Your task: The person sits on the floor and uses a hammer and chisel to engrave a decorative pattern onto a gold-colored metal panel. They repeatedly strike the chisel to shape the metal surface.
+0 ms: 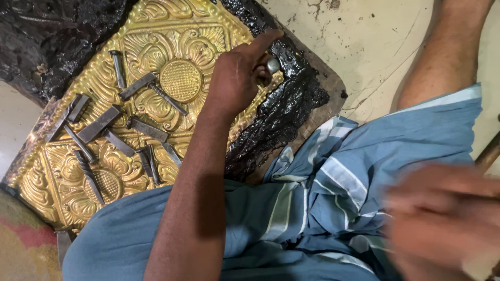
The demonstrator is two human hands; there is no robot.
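Brass sheet point(156, 47) w/ punches point(99, 124); left hand point(237, 78) grip closed on punch point(272, 65); right hand point(442, 218) blurred, grip unclear.

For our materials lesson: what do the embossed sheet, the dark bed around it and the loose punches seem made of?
Embossed sheet: probably brass, yellow and shiny.
Dark bed: likely pitch or tar, glossy, black, lumpy.
Punches: apparently steel, dull grey bars.

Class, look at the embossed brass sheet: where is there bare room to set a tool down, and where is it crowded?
Bare: the sheet's top strip above the round medallion, and the pale floor beyond the black pitch. Crowded: the steel punches left of the medallion. The left hand covers the right edge.
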